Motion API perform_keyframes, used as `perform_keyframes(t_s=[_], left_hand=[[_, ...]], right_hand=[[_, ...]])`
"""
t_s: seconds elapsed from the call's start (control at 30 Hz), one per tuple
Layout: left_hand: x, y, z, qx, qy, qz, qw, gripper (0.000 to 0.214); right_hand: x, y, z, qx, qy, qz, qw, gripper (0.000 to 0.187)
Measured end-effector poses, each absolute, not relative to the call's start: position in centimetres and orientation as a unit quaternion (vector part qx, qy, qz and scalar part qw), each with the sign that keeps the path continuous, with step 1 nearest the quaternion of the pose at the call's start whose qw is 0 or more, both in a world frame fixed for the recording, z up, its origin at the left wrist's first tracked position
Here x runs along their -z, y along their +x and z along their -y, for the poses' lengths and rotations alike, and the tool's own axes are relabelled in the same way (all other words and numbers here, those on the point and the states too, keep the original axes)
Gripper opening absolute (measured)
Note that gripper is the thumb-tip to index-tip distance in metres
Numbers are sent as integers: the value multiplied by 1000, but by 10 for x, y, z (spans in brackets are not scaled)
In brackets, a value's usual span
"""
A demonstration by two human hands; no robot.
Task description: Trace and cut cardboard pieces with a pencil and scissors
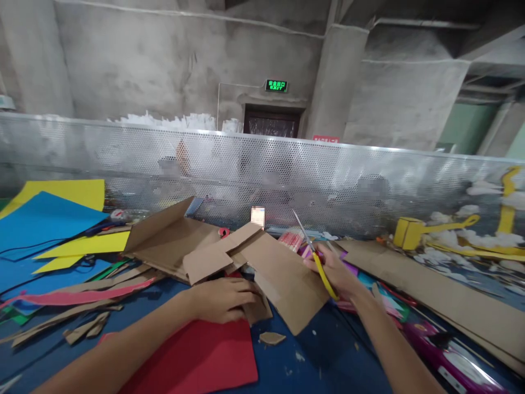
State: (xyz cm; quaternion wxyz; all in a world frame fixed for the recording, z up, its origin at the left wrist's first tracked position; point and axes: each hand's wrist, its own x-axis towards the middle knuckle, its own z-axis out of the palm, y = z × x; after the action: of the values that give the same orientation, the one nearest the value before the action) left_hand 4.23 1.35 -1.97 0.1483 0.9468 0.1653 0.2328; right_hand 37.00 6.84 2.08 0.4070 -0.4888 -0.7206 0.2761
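Observation:
My right hand (331,268) is closed on a pair of scissors (324,272) with yellow handles, their blades pointing up and away from me. A large cardboard piece (283,273) lies to the left of that hand, across the middle of the table. My left hand (223,301) has its fingers curled over a small brown cardboard piece (259,307), fingertips partly hidden against it. Just beyond it rests a folded cardboard strip (208,264). Under the left wrist is a red sheet (205,361), and a small cardboard scrap (272,338) sits to its right.
An open cardboard box piece (172,243) stands at back left, near blue (45,224) and yellow sheets (90,246). Paper and cardboard strips (82,298) clutter the left. A long cardboard panel (430,284) and a purple tool-like object (455,355) lie right. A perforated metal screen (229,169) runs behind.

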Motion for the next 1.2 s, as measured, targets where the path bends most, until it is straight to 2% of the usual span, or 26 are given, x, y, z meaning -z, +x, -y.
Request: perform_keyframes(t_s=[0.1, 0.2, 0.33, 0.47, 0.53, 0.63, 0.7, 0.83, 0.93, 1.07, 1.2], left_hand=[[23, 41, -15, -249, 942, -166, 153, 40], [20, 38, -11, -318, 897, -212, 223, 30], [4, 36, 2, -443, 797, -281, 300, 35], [-16, 36, 0, -545, 723, -330, 268, 45], [-21, 34, -11, -574, 686, -355, 270, 37], [-22, 29, -34, -563, 655, -372, 339, 20], [-21, 26, -49, -535, 654, -378, 379, 17], [-24, 25, -72, -444, 677, -412, 419, 21], [-25, 31, -85, -399, 674, -435, 444, 23], [-19, 42, -98, -464, 645, -418, 441, 17], [-6, 49, -103, -525, 587, -411, 459, 21]], right_hand=[[-21, 367, -67, -277, -487, 721, 407, 32], [-21, 364, -65, -280, -481, 727, 402, 31], [-22, 362, -64, -235, -471, 763, 376, 25], [-22, 361, -65, -144, -493, 786, 344, 21], [-20, 362, -68, -118, -512, 780, 340, 22], [-17, 365, -71, -108, -523, 775, 338, 23], [-18, 366, -70, -109, -533, 778, 313, 24], [-26, 364, -56, -120, -563, 776, 258, 30], [-35, 360, -41, -162, -561, 785, 206, 26], [-47, 349, -29, -194, -547, 800, 151, 26], [-51, 330, -36, -301, -506, 784, 195, 33]])
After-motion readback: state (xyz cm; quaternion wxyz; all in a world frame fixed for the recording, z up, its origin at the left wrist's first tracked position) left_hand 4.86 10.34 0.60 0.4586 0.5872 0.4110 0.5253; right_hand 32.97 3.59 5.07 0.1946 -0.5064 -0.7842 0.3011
